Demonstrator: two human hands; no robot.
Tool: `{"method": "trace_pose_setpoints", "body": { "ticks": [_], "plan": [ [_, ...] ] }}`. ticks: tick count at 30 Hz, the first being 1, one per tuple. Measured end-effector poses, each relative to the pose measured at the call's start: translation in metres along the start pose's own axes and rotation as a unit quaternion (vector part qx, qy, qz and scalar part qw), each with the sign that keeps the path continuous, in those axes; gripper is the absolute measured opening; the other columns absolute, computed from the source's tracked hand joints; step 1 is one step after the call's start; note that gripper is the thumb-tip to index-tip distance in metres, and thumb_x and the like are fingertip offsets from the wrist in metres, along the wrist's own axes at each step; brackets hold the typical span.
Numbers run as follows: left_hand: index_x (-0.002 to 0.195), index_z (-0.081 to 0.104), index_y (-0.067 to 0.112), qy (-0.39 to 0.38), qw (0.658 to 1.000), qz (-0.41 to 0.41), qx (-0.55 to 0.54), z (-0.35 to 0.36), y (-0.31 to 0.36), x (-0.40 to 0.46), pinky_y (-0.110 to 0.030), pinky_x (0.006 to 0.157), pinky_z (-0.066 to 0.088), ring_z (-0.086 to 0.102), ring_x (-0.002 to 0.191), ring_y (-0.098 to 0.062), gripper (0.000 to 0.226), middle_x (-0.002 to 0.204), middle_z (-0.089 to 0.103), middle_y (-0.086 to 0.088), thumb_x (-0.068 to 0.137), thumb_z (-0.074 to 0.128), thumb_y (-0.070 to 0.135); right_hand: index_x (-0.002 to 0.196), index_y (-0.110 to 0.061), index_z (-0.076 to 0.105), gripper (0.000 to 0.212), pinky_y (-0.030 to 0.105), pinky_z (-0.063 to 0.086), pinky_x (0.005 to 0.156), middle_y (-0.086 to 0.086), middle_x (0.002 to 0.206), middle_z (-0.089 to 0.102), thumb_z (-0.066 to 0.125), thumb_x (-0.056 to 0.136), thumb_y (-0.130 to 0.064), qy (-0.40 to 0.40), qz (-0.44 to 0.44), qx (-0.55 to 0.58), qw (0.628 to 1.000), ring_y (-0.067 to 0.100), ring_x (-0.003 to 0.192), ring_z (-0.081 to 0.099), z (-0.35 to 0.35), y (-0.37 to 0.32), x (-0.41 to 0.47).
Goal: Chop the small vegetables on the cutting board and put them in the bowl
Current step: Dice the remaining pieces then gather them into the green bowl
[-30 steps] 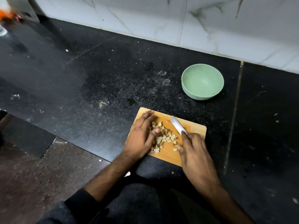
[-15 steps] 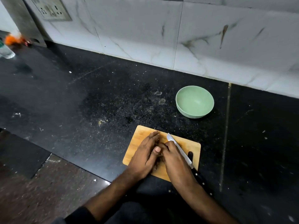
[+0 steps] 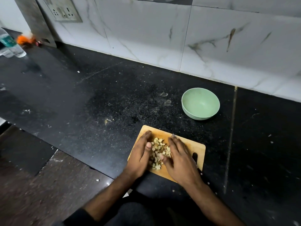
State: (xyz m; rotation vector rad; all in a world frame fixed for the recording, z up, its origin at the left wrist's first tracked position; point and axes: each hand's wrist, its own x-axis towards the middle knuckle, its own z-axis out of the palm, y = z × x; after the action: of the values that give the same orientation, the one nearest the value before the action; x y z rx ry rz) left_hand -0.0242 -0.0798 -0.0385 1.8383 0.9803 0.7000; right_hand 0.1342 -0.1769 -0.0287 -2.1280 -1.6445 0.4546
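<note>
A pile of small pale vegetable cubes [image 3: 158,149] lies on the wooden cutting board [image 3: 196,148] near the counter's front edge. My left hand [image 3: 140,158] rests edge-on against the pile's left side, fingers straight. On the pile's right side lies my right hand [image 3: 179,159], fingers extended and thumb touching the cubes. The knife lies on the board under my right hand; only its black handle [image 3: 195,159] shows clearly. The light green bowl [image 3: 200,104] stands empty on the counter beyond the board, to the right.
The black stone counter [image 3: 97,103] runs to a marble-tiled wall [image 3: 162,38] with a socket plate [image 3: 65,12]. A plastic water bottle [image 3: 9,46] and something orange [image 3: 26,39] sit at the far left. The counter's front edge drops to brown floor [image 3: 40,185] on the left.
My right hand has let go of the knife, which now lies on the board. Both hands have closed in around the cubes, then parted slightly. The view has tilted up.
</note>
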Motion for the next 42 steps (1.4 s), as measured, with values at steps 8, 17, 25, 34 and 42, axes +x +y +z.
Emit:
{"method": "trace_pose_setpoints", "body": {
  "ticks": [8, 17, 25, 34, 42],
  "plan": [
    [0.148, 0.041, 0.010, -0.039, 0.991, -0.040, -0.121, -0.004, 0.004, -0.010, -0.048, 0.120, 0.028, 0.039, 0.143, -0.017, 0.078, 0.151, 0.047, 0.001, 0.098, 0.027, 0.068, 0.155, -0.017, 0.029, 0.066, 0.039, 0.029, 0.119, 0.002, 0.160, 0.029, 0.050, 0.098, -0.043, -0.012, -0.056, -0.013, 0.998, 0.019, 0.148, 0.027, 0.025, -0.008, 0.008],
    [0.137, 0.056, 0.026, -0.085, 0.978, 0.083, 0.171, -0.033, -0.014, -0.005, -0.036, 0.103, 0.045, 0.047, 0.124, -0.008, 0.061, 0.137, 0.049, 0.010, 0.084, 0.071, 0.055, 0.131, -0.024, 0.057, 0.038, 0.034, 0.050, 0.092, -0.010, 0.128, 0.057, 0.057, 0.097, -0.040, 0.014, -0.016, -0.006, 1.000, 0.013, 0.117, 0.050, -0.013, -0.006, -0.014],
    [0.115, 0.072, 0.016, -0.049, 0.991, 0.038, 0.122, -0.022, -0.011, 0.007, -0.034, 0.092, 0.052, 0.060, 0.105, -0.008, 0.032, 0.114, 0.060, 0.007, 0.087, 0.075, 0.032, 0.124, -0.017, 0.063, 0.033, 0.037, 0.056, 0.085, -0.002, 0.118, 0.054, 0.067, 0.092, -0.010, 0.017, 0.025, -0.007, 1.000, 0.016, 0.106, 0.058, 0.004, -0.016, -0.008],
    [0.122, 0.070, 0.018, -0.053, 0.987, 0.068, 0.136, -0.023, 0.001, 0.008, -0.037, 0.099, 0.046, 0.054, 0.114, -0.008, 0.033, 0.120, 0.062, 0.009, 0.100, 0.052, 0.034, 0.119, -0.019, 0.066, 0.029, 0.016, 0.049, 0.088, -0.009, 0.115, 0.069, 0.055, 0.098, -0.003, 0.066, 0.025, 0.115, 0.991, 0.003, 0.101, 0.062, -0.022, -0.021, -0.003],
    [0.124, 0.068, 0.025, -0.061, 0.982, 0.052, 0.170, -0.016, 0.001, 0.010, -0.041, 0.102, 0.040, 0.048, 0.121, -0.005, 0.036, 0.127, 0.058, 0.013, 0.100, 0.047, 0.041, 0.103, -0.022, 0.066, 0.019, 0.027, 0.055, 0.081, -0.014, 0.101, 0.062, 0.064, 0.093, -0.005, 0.044, 0.074, 0.092, 0.992, 0.003, 0.092, 0.057, -0.022, 0.006, -0.018]
  ]
}}
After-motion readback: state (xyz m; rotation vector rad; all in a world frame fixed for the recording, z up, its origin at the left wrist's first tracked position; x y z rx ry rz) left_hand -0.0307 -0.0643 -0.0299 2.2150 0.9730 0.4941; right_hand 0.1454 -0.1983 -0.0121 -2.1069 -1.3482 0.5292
